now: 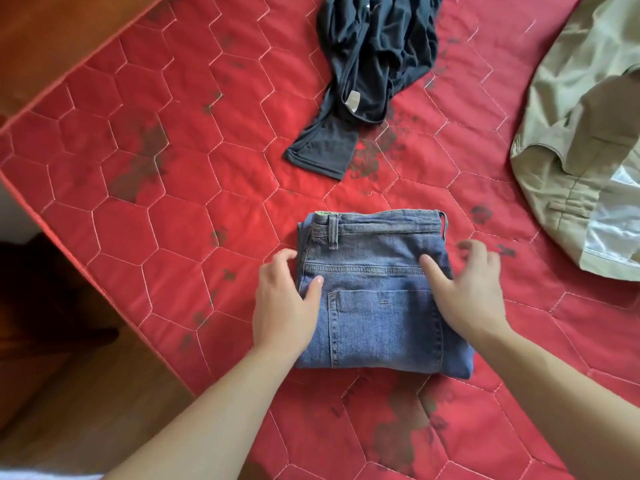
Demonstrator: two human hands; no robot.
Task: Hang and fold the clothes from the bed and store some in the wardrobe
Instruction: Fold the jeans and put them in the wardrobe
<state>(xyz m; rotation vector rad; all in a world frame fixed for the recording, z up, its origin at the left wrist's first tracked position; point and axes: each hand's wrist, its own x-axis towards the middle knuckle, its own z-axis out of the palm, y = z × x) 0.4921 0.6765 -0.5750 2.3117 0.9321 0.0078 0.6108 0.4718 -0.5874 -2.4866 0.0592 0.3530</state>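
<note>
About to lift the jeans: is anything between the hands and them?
Nothing. The left hand and right hand already rest on the folded jeans. The black garment and beige garment lie apart, farther up the bed.

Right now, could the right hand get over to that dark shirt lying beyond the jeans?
Probably yes. The right hand rests on the folded jeans, and only bare red quilt lies between them and the dark shirt. It would mean a forward stretch.
</note>
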